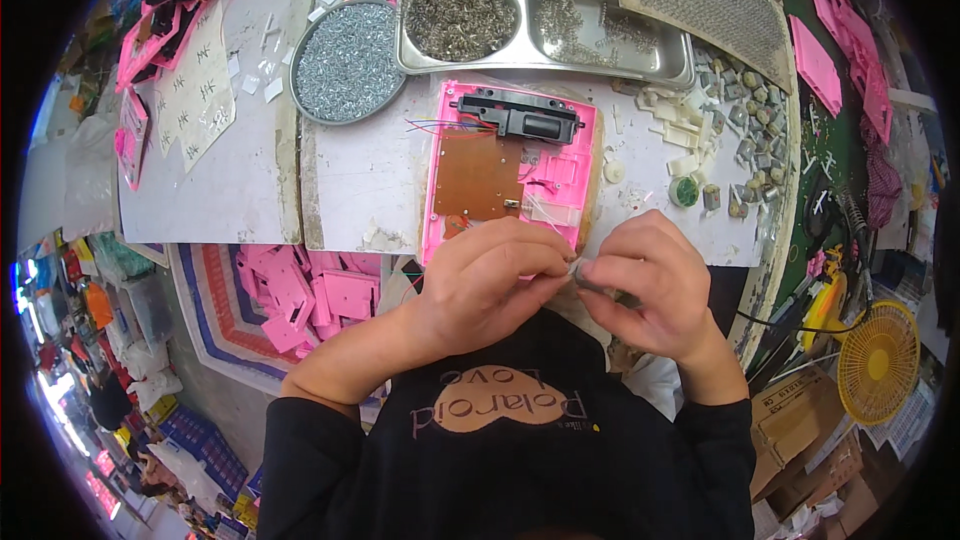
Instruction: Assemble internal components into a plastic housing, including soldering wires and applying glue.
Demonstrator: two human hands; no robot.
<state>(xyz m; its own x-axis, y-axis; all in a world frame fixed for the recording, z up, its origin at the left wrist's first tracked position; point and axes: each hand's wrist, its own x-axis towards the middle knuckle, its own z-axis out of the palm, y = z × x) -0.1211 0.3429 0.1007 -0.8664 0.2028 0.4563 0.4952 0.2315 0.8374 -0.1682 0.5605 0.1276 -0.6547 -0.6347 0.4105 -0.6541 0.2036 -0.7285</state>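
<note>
Just in front of the table's near edge, my left hand point(500, 275) and my right hand point(645, 285) meet at the fingertips. Between my right thumb and fingers sits a small grey part point(592, 282), mostly covered by them. The left thumb and forefinger pinch against its near end; what they grip is too small and hidden to name. Right behind my hands lies an open pink plastic housing point(432, 190). It carries a brown circuit board point(480, 175), a black mechanism point(525, 118) along its far side, and thin coloured and white wires. My left hand overlaps its near edge.
A round dish of small metal screws point(350, 60) and a steel tray point(560, 55) with coiled springs stand behind. Small metal blocks point(745, 130) and white plastic pieces point(680, 125) lie right. Pink parts point(300, 295) fill a bag below left; a yellow fan point(878, 365) stands right.
</note>
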